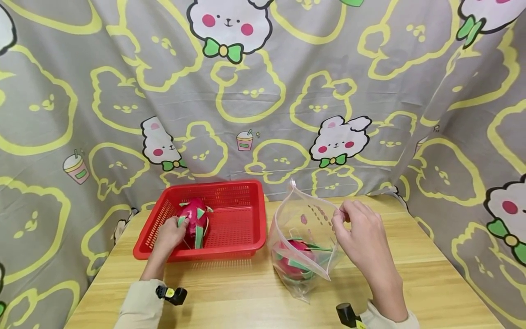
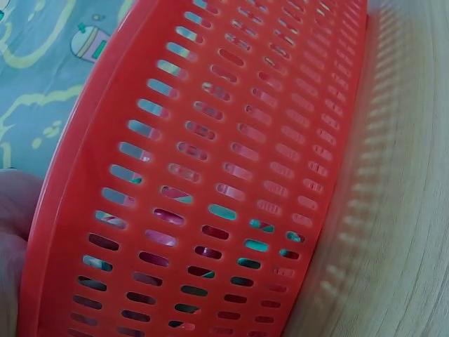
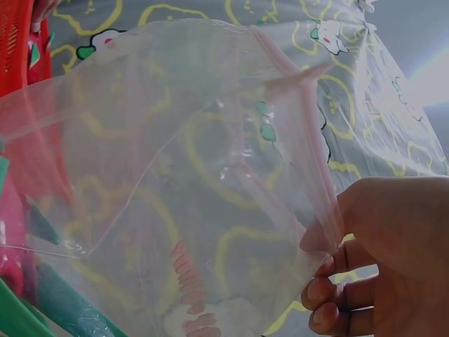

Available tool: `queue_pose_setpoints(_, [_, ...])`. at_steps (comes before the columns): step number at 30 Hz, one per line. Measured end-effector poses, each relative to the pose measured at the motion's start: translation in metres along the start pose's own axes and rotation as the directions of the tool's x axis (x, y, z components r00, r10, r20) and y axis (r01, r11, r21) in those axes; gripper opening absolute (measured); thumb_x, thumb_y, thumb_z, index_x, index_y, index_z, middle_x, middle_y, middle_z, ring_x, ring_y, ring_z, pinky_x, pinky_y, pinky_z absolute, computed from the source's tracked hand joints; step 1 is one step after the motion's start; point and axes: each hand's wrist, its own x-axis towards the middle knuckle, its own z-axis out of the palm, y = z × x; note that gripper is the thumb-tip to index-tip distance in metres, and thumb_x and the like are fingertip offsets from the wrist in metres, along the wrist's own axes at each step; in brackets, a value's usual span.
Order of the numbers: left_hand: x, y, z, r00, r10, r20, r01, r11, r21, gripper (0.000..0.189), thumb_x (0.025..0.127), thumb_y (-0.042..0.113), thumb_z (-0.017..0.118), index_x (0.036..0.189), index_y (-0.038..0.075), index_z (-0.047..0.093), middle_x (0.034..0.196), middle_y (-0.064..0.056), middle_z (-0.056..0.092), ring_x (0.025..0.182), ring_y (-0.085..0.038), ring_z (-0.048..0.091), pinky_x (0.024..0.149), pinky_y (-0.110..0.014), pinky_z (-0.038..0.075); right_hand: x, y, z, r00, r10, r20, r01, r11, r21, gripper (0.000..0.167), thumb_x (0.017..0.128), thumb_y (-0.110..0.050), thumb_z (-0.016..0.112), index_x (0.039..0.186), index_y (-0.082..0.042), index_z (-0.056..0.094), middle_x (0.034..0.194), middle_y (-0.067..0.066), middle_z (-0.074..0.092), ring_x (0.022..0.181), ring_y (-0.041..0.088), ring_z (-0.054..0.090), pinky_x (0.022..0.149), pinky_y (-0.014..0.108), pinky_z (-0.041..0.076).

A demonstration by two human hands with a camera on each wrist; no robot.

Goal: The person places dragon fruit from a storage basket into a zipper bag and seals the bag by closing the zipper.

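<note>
My left hand [image 1: 170, 235] reaches over the front left of a red plastic basket [image 1: 232, 224] and grips a pink dragon fruit [image 1: 192, 214] with green scales inside it. In the left wrist view the slotted basket wall [image 2: 210, 168] hides most of that fruit, and only part of the hand [image 2: 15, 232] shows. To the right, a clear zip bag [image 1: 299, 208] stands with its mouth open and another dragon fruit [image 1: 293, 267] in it. My right hand [image 1: 363, 230] pinches the right edge of the bag's mouth; the right wrist view shows thumb and finger at the pinkish zip strip [image 3: 319, 154].
Both stand on a light wooden table [image 1: 230, 297], the bag just right of the basket. A patterned grey curtain [image 1: 255, 91] rises behind the table and along its sides. Black wrist cameras sit at both cuffs.
</note>
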Motion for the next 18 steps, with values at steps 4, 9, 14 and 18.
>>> queue_pose_setpoints(4, [0.0012, 0.0015, 0.0021, 1.000, -0.005, 0.006, 0.004, 1.000, 0.028, 0.034, 0.109, 0.022, 0.042, 0.109, -0.010, 0.053, 0.084, -0.020, 0.051, 0.083, -0.036, 0.052, 0.068, -0.041, 0.043, 0.0015, 0.0000, -0.0002, 1.000, -0.007, 0.002, 0.007, 1.000, -0.003, 0.024, 0.092, -0.003, 0.060, 0.071, -0.015, 0.052, 0.069, -0.003, 0.047, 0.065, 0.016, 0.042, 0.066, 0.037, 0.030])
queue_pose_setpoints(9, [0.0030, 0.0012, 0.0047, 1.000, 0.002, -0.003, -0.002, 0.999, 0.045, 0.040, 0.110, 0.022, 0.037, 0.119, -0.015, 0.050, 0.113, -0.038, 0.045, 0.117, -0.055, 0.039, 0.093, -0.063, 0.038, 0.0025, -0.0005, -0.0009, 1.000, -0.004, 0.007, 0.004, 1.000, -0.004, 0.025, 0.092, -0.003, 0.061, 0.071, -0.015, 0.052, 0.069, -0.004, 0.046, 0.065, 0.016, 0.042, 0.066, 0.037, 0.029])
queue_pose_setpoints(14, [0.0052, -0.0016, 0.0032, 0.999, 0.039, 0.007, -0.038, 0.999, -0.028, 0.032, 0.110, 0.020, 0.038, 0.107, -0.010, 0.048, 0.090, -0.025, 0.049, 0.091, -0.041, 0.049, 0.075, -0.047, 0.043, 0.0027, -0.0006, -0.0020, 1.000, 0.003, 0.012, -0.003, 1.000, -0.011, 0.025, 0.092, -0.003, 0.061, 0.071, -0.015, 0.052, 0.069, -0.004, 0.046, 0.066, 0.016, 0.042, 0.067, 0.037, 0.029])
queue_pose_setpoints(18, [0.0048, -0.0048, -0.0015, 0.998, 0.021, 0.063, -0.008, 0.979, -0.206, 0.029, 0.111, 0.021, 0.037, 0.105, -0.006, 0.044, 0.087, -0.018, 0.045, 0.083, -0.031, 0.049, 0.067, -0.036, 0.043, 0.0021, -0.0008, -0.0014, 1.000, -0.003, 0.012, 0.004, 1.000, -0.012, 0.025, 0.092, -0.003, 0.062, 0.072, -0.015, 0.053, 0.069, -0.003, 0.048, 0.066, 0.016, 0.043, 0.066, 0.037, 0.031])
